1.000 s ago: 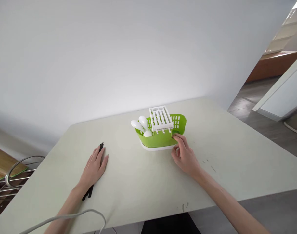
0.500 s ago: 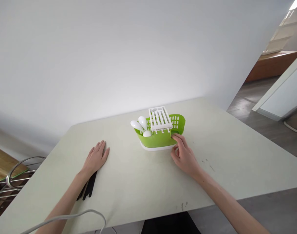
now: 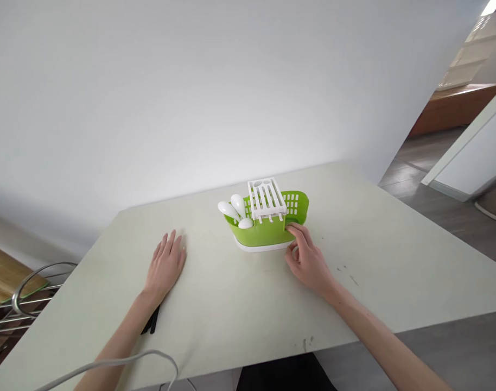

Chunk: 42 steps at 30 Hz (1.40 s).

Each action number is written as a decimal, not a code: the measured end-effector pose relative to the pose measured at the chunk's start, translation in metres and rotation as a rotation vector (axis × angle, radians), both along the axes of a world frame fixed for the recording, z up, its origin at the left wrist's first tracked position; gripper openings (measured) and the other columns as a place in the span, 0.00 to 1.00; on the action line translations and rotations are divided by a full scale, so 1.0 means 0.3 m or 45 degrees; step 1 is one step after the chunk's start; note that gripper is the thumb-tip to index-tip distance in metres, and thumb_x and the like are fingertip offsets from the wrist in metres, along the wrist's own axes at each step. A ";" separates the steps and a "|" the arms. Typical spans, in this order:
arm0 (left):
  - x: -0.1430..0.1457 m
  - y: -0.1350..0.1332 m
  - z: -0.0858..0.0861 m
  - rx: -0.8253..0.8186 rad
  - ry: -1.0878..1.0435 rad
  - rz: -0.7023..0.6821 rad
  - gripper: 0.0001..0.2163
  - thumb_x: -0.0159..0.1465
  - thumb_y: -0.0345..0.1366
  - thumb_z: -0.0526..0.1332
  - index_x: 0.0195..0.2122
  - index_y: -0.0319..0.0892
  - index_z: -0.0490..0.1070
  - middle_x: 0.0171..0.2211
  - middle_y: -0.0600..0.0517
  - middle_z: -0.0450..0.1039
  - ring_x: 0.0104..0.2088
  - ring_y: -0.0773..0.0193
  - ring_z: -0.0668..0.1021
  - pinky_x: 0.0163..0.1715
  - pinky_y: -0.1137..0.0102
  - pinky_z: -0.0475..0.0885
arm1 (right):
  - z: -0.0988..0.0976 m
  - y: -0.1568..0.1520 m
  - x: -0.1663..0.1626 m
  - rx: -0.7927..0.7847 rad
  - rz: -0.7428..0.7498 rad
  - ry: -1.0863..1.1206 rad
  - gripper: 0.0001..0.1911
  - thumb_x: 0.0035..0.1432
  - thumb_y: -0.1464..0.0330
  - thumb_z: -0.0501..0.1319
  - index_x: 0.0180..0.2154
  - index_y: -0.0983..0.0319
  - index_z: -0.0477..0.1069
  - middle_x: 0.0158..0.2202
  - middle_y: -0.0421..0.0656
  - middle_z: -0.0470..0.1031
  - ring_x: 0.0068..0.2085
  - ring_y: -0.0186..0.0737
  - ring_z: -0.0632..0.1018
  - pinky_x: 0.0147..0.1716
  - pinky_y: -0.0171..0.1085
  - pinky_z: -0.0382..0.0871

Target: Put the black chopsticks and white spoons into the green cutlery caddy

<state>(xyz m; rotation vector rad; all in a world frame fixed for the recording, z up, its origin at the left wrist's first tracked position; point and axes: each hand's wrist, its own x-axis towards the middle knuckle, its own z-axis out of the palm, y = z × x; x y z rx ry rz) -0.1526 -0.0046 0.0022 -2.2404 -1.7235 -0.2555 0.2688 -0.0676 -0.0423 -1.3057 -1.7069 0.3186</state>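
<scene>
My left hand [image 3: 166, 266] lies palm down on the table with its fingers lightly spread. Black chopsticks [image 3: 153, 321] show their ends beside the left wrist; the rest is hidden under my hand and forearm. My right hand [image 3: 309, 263] pinches the front right edge of a green utensil holder [image 3: 264, 234], fingertips at the rim and thumb low near its base. A white slotted rack [image 3: 268, 200] sits across the holder's top. White spoons [image 3: 239, 204] stand in its left compartment, bowls up. The holder rests upright on a white base tray [image 3: 264, 248].
The pale table [image 3: 223, 315] backs against a white wall [image 3: 215, 98]. A grey cable [image 3: 118, 360] crosses its front left edge. Left of the table stand a metal wire rack [image 3: 18, 298] and a wooden board [image 3: 12, 271].
My left hand has shifted slightly right, and its forearm covers more of the chopsticks. My right hand and the holder have stayed in place.
</scene>
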 end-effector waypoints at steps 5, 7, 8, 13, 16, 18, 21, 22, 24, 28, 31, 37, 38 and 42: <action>0.079 -0.020 -0.019 0.041 -0.122 -0.149 0.23 0.75 0.40 0.46 0.68 0.41 0.63 0.74 0.38 0.55 0.74 0.45 0.59 0.70 0.45 0.60 | -0.002 0.000 -0.001 -0.011 -0.005 -0.001 0.25 0.68 0.72 0.52 0.64 0.53 0.56 0.65 0.53 0.65 0.34 0.37 0.78 0.30 0.39 0.74; 0.122 -0.034 -0.016 0.039 -0.190 -0.195 0.22 0.75 0.40 0.48 0.68 0.42 0.62 0.74 0.38 0.56 0.73 0.45 0.60 0.69 0.45 0.61 | -0.003 0.000 -0.001 -0.011 -0.013 -0.002 0.25 0.68 0.72 0.52 0.64 0.54 0.56 0.65 0.53 0.65 0.33 0.37 0.78 0.30 0.39 0.74; 0.148 -0.042 -0.010 0.033 -0.242 -0.211 0.23 0.75 0.42 0.49 0.68 0.43 0.61 0.74 0.38 0.56 0.73 0.44 0.61 0.69 0.45 0.62 | -0.003 0.000 -0.002 -0.011 -0.013 -0.002 0.25 0.68 0.72 0.52 0.64 0.54 0.56 0.65 0.53 0.65 0.33 0.37 0.78 0.30 0.40 0.74; 0.324 -0.052 0.072 0.000 -0.775 -0.200 0.31 0.73 0.48 0.56 0.73 0.47 0.50 0.73 0.38 0.57 0.71 0.46 0.64 0.67 0.46 0.65 | 0.001 -0.001 -0.001 -0.006 -0.004 0.002 0.25 0.68 0.72 0.52 0.64 0.55 0.57 0.65 0.54 0.65 0.35 0.38 0.78 0.30 0.40 0.74; 0.437 -0.021 0.145 -0.092 -1.020 -0.418 0.38 0.70 0.51 0.61 0.75 0.49 0.43 0.74 0.38 0.52 0.72 0.47 0.63 0.70 0.49 0.62 | 0.004 -0.003 0.002 -0.019 -0.002 -0.001 0.25 0.68 0.72 0.52 0.65 0.54 0.56 0.66 0.54 0.65 0.34 0.38 0.78 0.30 0.40 0.74; 0.496 0.005 0.187 -0.163 -1.073 -0.530 0.45 0.66 0.53 0.66 0.75 0.51 0.39 0.75 0.38 0.50 0.73 0.46 0.61 0.71 0.48 0.60 | 0.007 -0.003 0.003 -0.022 0.001 -0.004 0.25 0.68 0.72 0.52 0.65 0.54 0.56 0.66 0.54 0.65 0.34 0.38 0.78 0.30 0.41 0.74; 0.553 0.042 0.229 -0.242 -1.086 -0.562 0.49 0.61 0.54 0.70 0.75 0.53 0.40 0.75 0.39 0.49 0.73 0.45 0.60 0.71 0.49 0.59 | 0.011 -0.002 0.002 -0.015 0.008 0.001 0.25 0.68 0.72 0.52 0.65 0.54 0.56 0.65 0.54 0.65 0.35 0.39 0.78 0.31 0.41 0.74; 0.563 0.053 0.239 -0.263 -1.079 -0.562 0.49 0.61 0.54 0.71 0.75 0.53 0.42 0.75 0.39 0.50 0.73 0.45 0.61 0.70 0.49 0.60 | 0.012 -0.001 0.001 -0.014 0.008 0.003 0.25 0.68 0.72 0.52 0.65 0.54 0.56 0.65 0.54 0.65 0.36 0.39 0.78 0.31 0.40 0.74; 0.572 0.076 0.256 -0.303 -1.043 -0.566 0.48 0.59 0.54 0.72 0.74 0.52 0.46 0.73 0.39 0.53 0.72 0.45 0.63 0.69 0.50 0.61 | 0.014 0.000 -0.001 -0.016 0.008 0.006 0.25 0.69 0.72 0.52 0.64 0.54 0.56 0.65 0.54 0.65 0.37 0.39 0.79 0.31 0.40 0.74; 0.570 0.118 0.298 -0.356 -0.882 -0.590 0.50 0.53 0.55 0.75 0.72 0.48 0.54 0.72 0.39 0.58 0.70 0.43 0.65 0.68 0.52 0.63 | 0.010 0.003 -0.001 -0.015 0.016 0.011 0.24 0.69 0.72 0.51 0.64 0.55 0.56 0.65 0.54 0.65 0.36 0.38 0.79 0.31 0.39 0.73; 0.570 0.143 0.328 -0.419 -0.811 -0.562 0.46 0.55 0.56 0.74 0.71 0.47 0.59 0.70 0.41 0.63 0.68 0.44 0.67 0.66 0.54 0.65 | 0.005 0.005 0.000 -0.005 0.026 0.018 0.24 0.69 0.72 0.51 0.64 0.55 0.56 0.65 0.54 0.65 0.35 0.37 0.78 0.30 0.39 0.73; 0.596 0.161 0.338 -0.391 -0.863 -0.473 0.26 0.68 0.56 0.59 0.62 0.46 0.72 0.59 0.45 0.75 0.55 0.52 0.77 0.53 0.61 0.74 | 0.011 0.006 -0.001 0.003 0.029 0.011 0.24 0.69 0.72 0.51 0.64 0.55 0.57 0.65 0.55 0.65 0.36 0.38 0.79 0.29 0.38 0.73; 0.602 0.162 0.334 -0.374 -0.879 -0.476 0.25 0.69 0.55 0.58 0.60 0.46 0.73 0.58 0.45 0.75 0.54 0.53 0.78 0.51 0.62 0.74 | 0.013 0.005 -0.002 0.000 0.028 0.012 0.24 0.69 0.72 0.51 0.64 0.55 0.57 0.65 0.55 0.65 0.35 0.38 0.79 0.30 0.38 0.73; 0.618 0.166 0.312 -0.303 -0.952 -0.484 0.20 0.70 0.53 0.58 0.53 0.45 0.76 0.54 0.45 0.77 0.51 0.55 0.78 0.49 0.63 0.74 | 0.017 0.005 -0.002 -0.011 0.027 0.015 0.23 0.69 0.72 0.51 0.64 0.56 0.57 0.65 0.54 0.65 0.35 0.37 0.79 0.30 0.38 0.73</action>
